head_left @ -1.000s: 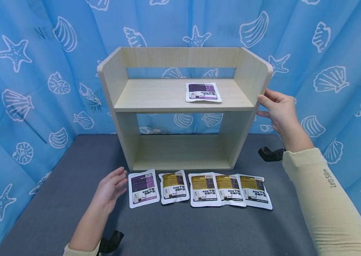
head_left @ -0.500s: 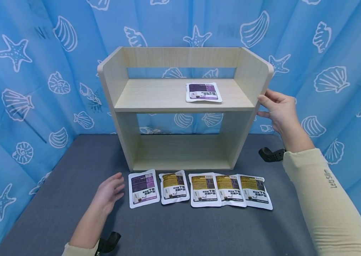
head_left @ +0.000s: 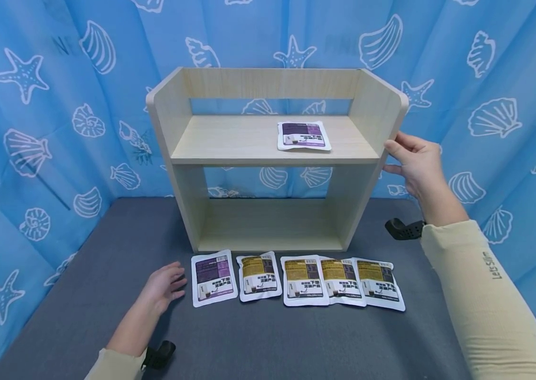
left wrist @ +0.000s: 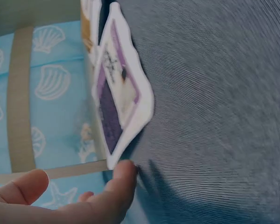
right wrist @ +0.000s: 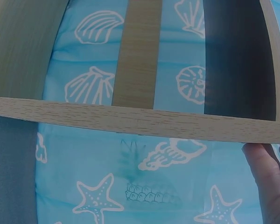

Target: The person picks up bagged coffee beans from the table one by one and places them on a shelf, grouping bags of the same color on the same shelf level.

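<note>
My right hand (head_left: 418, 164) touches the outer right side of a pale wooden two-tier shelf (head_left: 268, 161); in the right wrist view its fingertips meet the panel's edge. A white pouch with a purple label (head_left: 304, 135) lies flat on the upper tier. Low over the table, my left hand (head_left: 165, 286) holds nothing, its fingers loosely bent. Just right of it is another purple-labelled pouch (head_left: 214, 278), seen edge-on beyond the fingertips in the left wrist view.
Several yellow-labelled pouches (head_left: 259, 276) continue the row before the shelf; the rightmost ones overlap. The grey table (head_left: 249, 343) extends around the shelf. Behind hangs a blue curtain (head_left: 49, 158) with shell and starfish prints.
My left hand has drawn slightly left and down, away from the purple-labelled pouch on the table. The right hand stays against the shelf; the pouches have not moved.
</note>
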Demonstrator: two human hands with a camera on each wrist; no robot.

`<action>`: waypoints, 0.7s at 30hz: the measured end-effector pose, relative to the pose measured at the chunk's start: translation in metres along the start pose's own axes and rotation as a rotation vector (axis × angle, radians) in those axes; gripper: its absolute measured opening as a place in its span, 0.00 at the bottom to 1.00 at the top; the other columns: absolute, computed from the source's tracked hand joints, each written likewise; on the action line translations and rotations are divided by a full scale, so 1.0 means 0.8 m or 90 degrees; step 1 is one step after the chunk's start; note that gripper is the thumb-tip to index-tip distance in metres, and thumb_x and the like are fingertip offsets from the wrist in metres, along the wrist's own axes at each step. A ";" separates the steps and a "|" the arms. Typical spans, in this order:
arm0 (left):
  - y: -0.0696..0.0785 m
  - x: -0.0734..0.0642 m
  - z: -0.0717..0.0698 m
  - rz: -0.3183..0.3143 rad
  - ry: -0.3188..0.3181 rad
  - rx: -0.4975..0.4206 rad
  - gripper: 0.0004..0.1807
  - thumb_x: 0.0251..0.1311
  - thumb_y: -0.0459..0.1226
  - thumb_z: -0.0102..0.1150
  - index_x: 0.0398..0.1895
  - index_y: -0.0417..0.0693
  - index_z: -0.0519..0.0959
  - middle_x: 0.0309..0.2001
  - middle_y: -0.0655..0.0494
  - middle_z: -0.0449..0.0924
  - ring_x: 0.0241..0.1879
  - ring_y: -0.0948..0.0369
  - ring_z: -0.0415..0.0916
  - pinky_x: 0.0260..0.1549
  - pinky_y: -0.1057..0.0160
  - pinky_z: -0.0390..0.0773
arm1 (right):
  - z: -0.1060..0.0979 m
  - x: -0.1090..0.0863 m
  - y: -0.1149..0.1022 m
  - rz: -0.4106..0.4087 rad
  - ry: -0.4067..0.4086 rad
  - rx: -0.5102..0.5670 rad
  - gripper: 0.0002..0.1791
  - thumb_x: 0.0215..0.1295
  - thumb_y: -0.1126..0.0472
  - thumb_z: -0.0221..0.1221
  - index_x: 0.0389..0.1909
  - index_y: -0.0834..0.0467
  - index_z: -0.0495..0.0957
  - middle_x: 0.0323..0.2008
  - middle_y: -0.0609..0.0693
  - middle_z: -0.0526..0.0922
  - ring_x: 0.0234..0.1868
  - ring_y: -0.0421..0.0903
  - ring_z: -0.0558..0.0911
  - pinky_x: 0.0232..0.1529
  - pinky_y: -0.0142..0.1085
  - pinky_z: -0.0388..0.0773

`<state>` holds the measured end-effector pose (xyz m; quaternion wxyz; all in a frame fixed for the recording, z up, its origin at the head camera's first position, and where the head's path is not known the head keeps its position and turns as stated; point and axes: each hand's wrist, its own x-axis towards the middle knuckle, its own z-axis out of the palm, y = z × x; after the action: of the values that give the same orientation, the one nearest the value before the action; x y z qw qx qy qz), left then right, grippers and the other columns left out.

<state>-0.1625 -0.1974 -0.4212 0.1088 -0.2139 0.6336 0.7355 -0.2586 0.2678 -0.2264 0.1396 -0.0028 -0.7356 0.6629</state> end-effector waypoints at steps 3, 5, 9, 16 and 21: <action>-0.002 0.007 -0.004 -0.018 -0.004 -0.009 0.31 0.72 0.31 0.33 0.75 0.32 0.41 0.73 0.29 0.44 0.69 0.39 0.51 0.66 0.38 0.54 | 0.001 0.000 -0.001 0.002 0.000 -0.004 0.34 0.59 0.49 0.64 0.67 0.53 0.70 0.66 0.52 0.71 0.64 0.48 0.72 0.30 0.25 0.80; -0.003 0.011 -0.006 -0.030 -0.004 -0.011 0.31 0.73 0.32 0.33 0.75 0.31 0.40 0.73 0.29 0.45 0.69 0.40 0.52 0.66 0.39 0.55 | 0.001 0.000 -0.001 0.003 -0.001 -0.007 0.34 0.59 0.49 0.64 0.67 0.53 0.70 0.66 0.52 0.71 0.64 0.48 0.72 0.30 0.25 0.80; -0.007 0.019 -0.012 -0.051 0.005 0.010 0.31 0.75 0.35 0.34 0.75 0.32 0.42 0.72 0.31 0.50 0.68 0.42 0.57 0.65 0.41 0.58 | 0.002 0.000 -0.002 0.004 -0.002 -0.009 0.34 0.59 0.49 0.64 0.67 0.52 0.70 0.67 0.52 0.70 0.65 0.49 0.71 0.31 0.25 0.80; -0.011 0.032 -0.018 -0.055 -0.007 0.074 0.30 0.74 0.34 0.39 0.74 0.29 0.48 0.67 0.35 0.63 0.46 0.56 0.76 0.55 0.47 0.71 | 0.001 0.000 -0.002 0.008 -0.002 0.006 0.34 0.59 0.50 0.64 0.67 0.53 0.71 0.66 0.52 0.70 0.63 0.48 0.72 0.30 0.25 0.80; -0.012 0.034 -0.017 -0.054 -0.002 0.098 0.29 0.72 0.32 0.42 0.72 0.29 0.52 0.52 0.44 0.78 0.38 0.61 0.76 0.43 0.57 0.75 | 0.001 0.000 -0.002 0.009 0.000 0.000 0.34 0.59 0.49 0.64 0.67 0.53 0.71 0.66 0.51 0.71 0.62 0.48 0.72 0.30 0.25 0.79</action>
<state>-0.1800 -0.2120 -0.4429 0.1565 -0.2303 0.6788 0.6795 -0.2582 0.2666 -0.2250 0.1352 -0.0078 -0.7353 0.6640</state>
